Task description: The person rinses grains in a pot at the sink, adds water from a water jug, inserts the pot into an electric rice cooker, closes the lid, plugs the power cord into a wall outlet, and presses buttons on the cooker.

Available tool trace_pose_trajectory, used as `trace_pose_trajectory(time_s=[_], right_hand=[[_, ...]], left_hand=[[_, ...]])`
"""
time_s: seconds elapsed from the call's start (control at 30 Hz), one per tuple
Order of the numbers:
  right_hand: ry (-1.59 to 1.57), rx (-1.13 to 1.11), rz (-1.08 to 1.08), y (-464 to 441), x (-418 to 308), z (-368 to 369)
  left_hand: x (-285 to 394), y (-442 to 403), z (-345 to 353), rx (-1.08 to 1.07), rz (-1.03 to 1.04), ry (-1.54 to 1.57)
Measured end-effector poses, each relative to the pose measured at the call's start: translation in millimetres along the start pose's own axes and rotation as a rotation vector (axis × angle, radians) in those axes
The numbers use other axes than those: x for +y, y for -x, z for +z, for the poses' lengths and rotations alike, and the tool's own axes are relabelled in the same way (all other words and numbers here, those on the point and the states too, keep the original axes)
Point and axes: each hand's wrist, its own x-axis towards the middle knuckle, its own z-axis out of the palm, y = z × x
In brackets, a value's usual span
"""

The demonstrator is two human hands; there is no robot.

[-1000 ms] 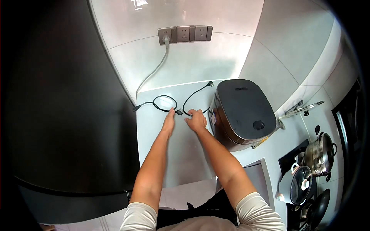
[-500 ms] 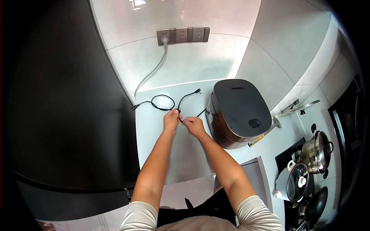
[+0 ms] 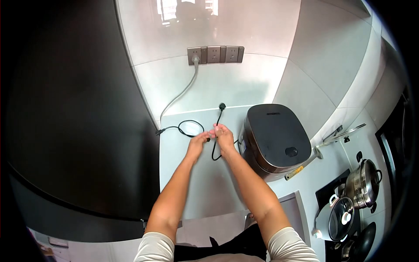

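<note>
My left hand (image 3: 197, 145) is closed round the end of a looped black cord (image 3: 191, 121), whose small black connector pokes out by the fingertips. Close beside it, my right hand (image 3: 224, 136) pinches another black cord (image 3: 214, 153). Above the fingers that cord runs up to a black plug (image 3: 222, 106) near the wall; below them it bends and passes behind the hand toward the dark rice cooker (image 3: 277, 135). The looped cord's other plug (image 3: 159, 132) lies at the counter's left edge.
A wall socket strip (image 3: 215, 54) holds a plugged-in grey cable (image 3: 183, 92). A tall dark panel (image 3: 83, 113) stands at the left. To the right are a steel pot (image 3: 362, 183), a lidded light pot (image 3: 336, 218), a black pan (image 3: 364, 242) and a yellow-handled utensil (image 3: 294, 173).
My right hand has moved up along its cord, and the plug now points up toward the wall. The cord sags in a bend below the hand. The camera view has shifted slightly.
</note>
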Motion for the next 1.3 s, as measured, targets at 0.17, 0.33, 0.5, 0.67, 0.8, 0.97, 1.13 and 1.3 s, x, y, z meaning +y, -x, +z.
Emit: trace_pose_trajectory(time_s=[0.17, 0.33, 0.5, 0.67, 0.8, 0.97, 1.13, 1.3], right_hand=[[0.012, -0.162, -0.184, 2, 10, 11], [0.188, -0.088, -0.138, -34, -21, 2], [0.120, -0.179, -0.038, -62, -49, 15], [0.241, 0.201, -0.322, -102, -44, 27], [0.443, 0.601, -0.669, -128, -96, 42], [0.665, 0.561, -0.670, -147, -150, 53], [0.735, 0.494, -0.660, -171, -177, 53], [0.702, 0.421, -0.660, -188, -187, 49]], left_hand=[[72, -48, 14, -0.118, -0.062, 0.074], [102, -85, 21, -0.170, 0.149, 0.056], [117, -113, 11, -0.172, 0.301, 0.159], [126, -143, 9, -0.073, 0.435, -0.010], [134, -165, 19, 0.108, 0.542, -0.127], [128, -209, 24, 0.225, 0.607, -0.276], [134, -234, 33, 0.255, 0.645, -0.295], [137, -254, 38, 0.258, 0.598, -0.240]])
